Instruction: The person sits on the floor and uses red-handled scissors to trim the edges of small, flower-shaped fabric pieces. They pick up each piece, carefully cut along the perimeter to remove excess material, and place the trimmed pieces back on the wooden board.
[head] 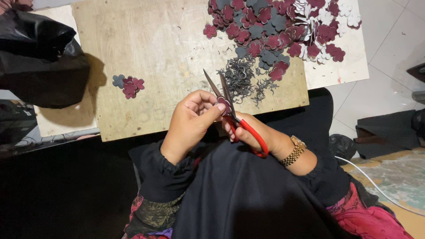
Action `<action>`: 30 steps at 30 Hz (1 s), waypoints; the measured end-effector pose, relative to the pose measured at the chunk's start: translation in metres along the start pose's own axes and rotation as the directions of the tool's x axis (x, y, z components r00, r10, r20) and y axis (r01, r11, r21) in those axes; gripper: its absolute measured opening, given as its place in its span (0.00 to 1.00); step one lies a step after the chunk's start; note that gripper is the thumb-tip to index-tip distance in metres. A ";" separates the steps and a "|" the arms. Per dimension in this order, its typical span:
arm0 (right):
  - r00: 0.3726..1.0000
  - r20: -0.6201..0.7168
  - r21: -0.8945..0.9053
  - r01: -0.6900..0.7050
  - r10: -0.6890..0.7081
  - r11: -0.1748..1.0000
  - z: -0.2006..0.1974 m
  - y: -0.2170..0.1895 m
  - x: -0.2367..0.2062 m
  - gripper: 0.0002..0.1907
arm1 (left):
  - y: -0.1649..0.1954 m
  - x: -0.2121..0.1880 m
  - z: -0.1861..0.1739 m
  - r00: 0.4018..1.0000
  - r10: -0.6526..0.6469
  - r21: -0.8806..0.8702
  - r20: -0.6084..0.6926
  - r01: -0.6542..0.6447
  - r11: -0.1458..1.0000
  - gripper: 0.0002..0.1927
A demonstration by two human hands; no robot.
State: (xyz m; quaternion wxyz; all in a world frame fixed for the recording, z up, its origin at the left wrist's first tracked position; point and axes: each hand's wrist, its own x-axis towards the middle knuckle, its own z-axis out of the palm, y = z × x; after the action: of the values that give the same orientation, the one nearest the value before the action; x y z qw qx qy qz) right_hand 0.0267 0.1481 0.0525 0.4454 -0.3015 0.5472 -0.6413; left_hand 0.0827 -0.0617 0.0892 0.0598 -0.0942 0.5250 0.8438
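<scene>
1. Altogether, two hands are at work near the middle of the view, over the near edge of a wooden board [146, 48] that lies on the desk [349, 66].
2. One pair of scissors [230, 106] with red handles sits in the right hand [259, 135]; its fingers are curled through and around the handles, and the two blades stand slightly apart, pointing to the far side.
3. One small flower-shaped piece [224, 105], dark maroon with scalloped lobes, is pinched between the thumb and fingers of the left hand [191, 118] and sits right between the blades near their pivot.
4. One small cluster [129, 85] lies alone at the left of the board: one grey flower and about three maroon ones, overlapping.
5. One large heap of flower pieces [274, 26] spreads across the far right of the board, too many to count; they come in three colours, maroon, grey and white, with the white ones gathered at the far right.
6. One pile of thin, curly grey offcuts [241, 79] lies between the heap and the hands.
7. One black plastic bag [37, 62] bulges at the far left.
8. One gold-coloured wristwatch [294, 150] circles the right wrist.
</scene>
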 end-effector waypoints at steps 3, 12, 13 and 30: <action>1.000 -0.015 -0.032 -0.003 0.002 0.999 0.000 0.002 0.002 0.40 | -0.003 0.001 0.001 0.999 0.037 0.052 -0.031 -0.035 0.998 0.04; 0.997 -0.078 -0.201 -0.031 0.016 0.979 0.002 -0.009 0.001 0.39 | -0.009 0.003 -0.004 0.996 0.068 0.067 -0.060 -0.064 0.996 0.03; 0.996 -0.082 -0.189 -0.038 0.023 0.981 0.002 -0.010 0.002 0.38 | -0.010 0.004 -0.004 0.996 0.067 0.063 -0.063 -0.063 0.996 0.03; 0.992 -0.117 -0.186 -0.058 0.037 0.981 0.004 -0.012 0.002 0.37 | -0.007 0.005 -0.005 0.996 0.059 0.042 -0.070 -0.056 0.998 0.03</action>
State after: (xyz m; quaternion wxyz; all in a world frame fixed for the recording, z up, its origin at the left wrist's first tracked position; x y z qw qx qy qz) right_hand 0.0263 0.1447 0.0648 0.3984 -0.2926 0.6370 -0.5915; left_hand 0.0802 -0.0634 0.0799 0.0187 -0.1081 0.5459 0.8307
